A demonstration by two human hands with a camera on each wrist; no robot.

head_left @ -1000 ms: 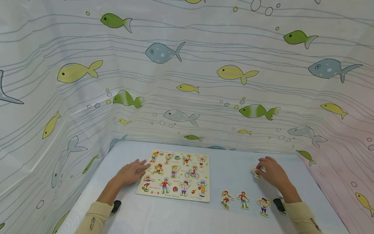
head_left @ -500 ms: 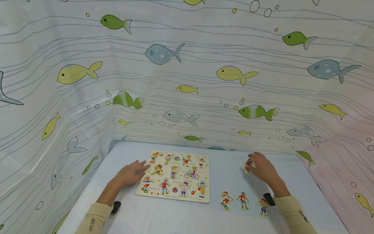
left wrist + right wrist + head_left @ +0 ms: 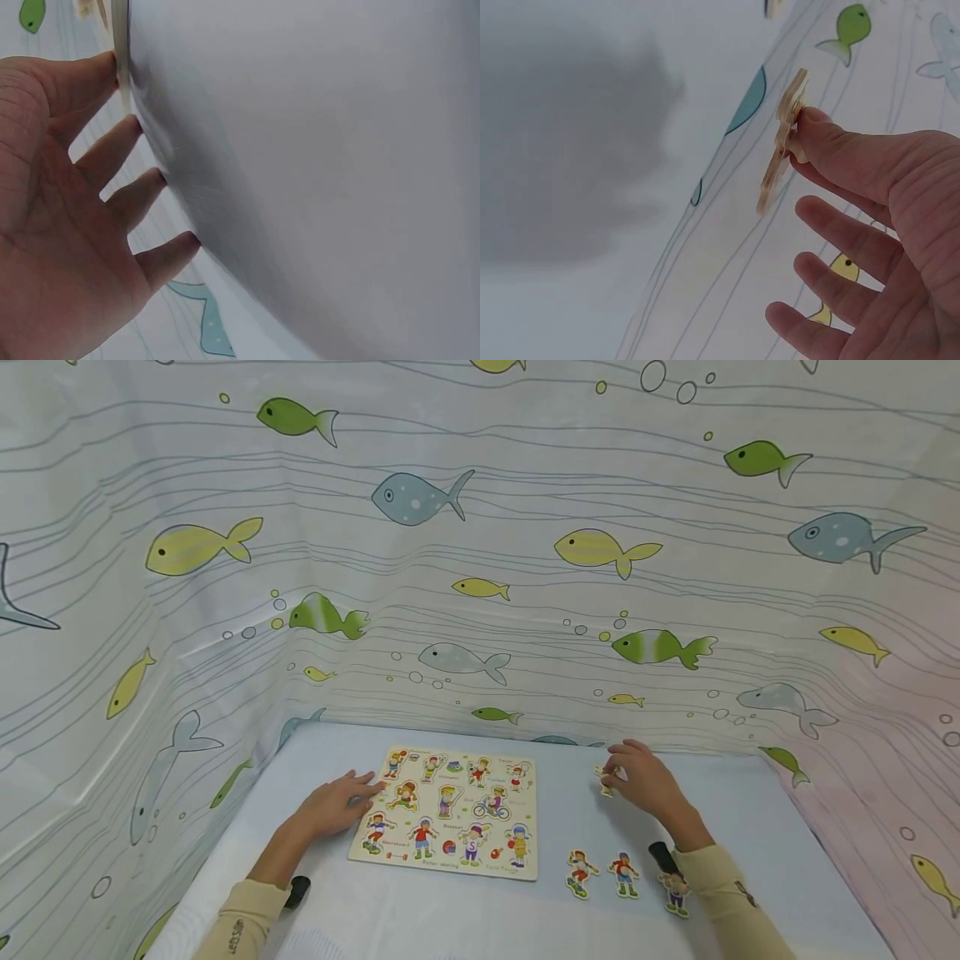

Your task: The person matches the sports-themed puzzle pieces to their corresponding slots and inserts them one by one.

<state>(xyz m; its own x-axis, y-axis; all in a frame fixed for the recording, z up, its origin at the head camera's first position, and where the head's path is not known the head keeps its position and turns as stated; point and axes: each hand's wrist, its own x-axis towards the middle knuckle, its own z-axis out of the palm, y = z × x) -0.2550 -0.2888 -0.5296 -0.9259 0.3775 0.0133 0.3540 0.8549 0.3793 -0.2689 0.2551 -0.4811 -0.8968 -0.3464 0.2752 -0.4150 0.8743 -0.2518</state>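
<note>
A wooden puzzle board (image 3: 450,810) with small cartoon figures lies flat on the pale blue table (image 3: 585,810). My left hand (image 3: 337,802) rests flat with straight fingers (image 3: 112,157) at the board's left edge. My right hand (image 3: 641,781) is above the table to the right of the board and pinches a small wooden figure piece (image 3: 604,779) (image 3: 782,139) between thumb and fingertip; its other fingers are loosely spread. Three loose figure pieces (image 3: 622,874) lie in a row near the front right, the rightmost partly under my right sleeve.
A white curtain with fish print (image 3: 480,568) closes in the table at the back and both sides. A black wrist strap (image 3: 298,888) shows on the left arm and another (image 3: 663,858) on the right.
My right hand has carried the pinched piece leftward and a little farther back, toward the board's right side. The left hand and the board have not moved.
</note>
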